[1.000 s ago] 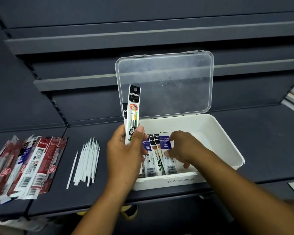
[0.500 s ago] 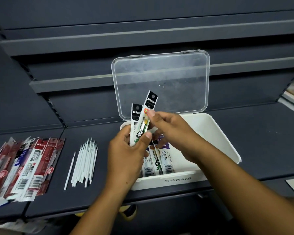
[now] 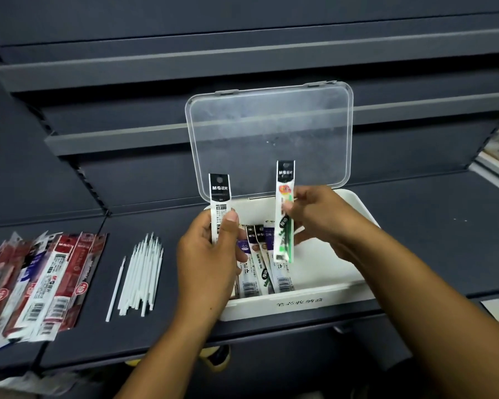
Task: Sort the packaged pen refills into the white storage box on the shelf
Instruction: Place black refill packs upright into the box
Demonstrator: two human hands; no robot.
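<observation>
- Head view: the left hand [image 3: 211,254] grips a black-topped packet [image 3: 220,203] above the left end of the white storage box [image 3: 300,303]. The right hand [image 3: 323,223] pinches a green refill packet [image 3: 284,214] over the box's middle.
- Risk: held by so light a pinch, the green packet could drop askew across the filed packets [image 3: 260,263].
- Half a second ago both packets were together at the left hand; now they are apart.
</observation>
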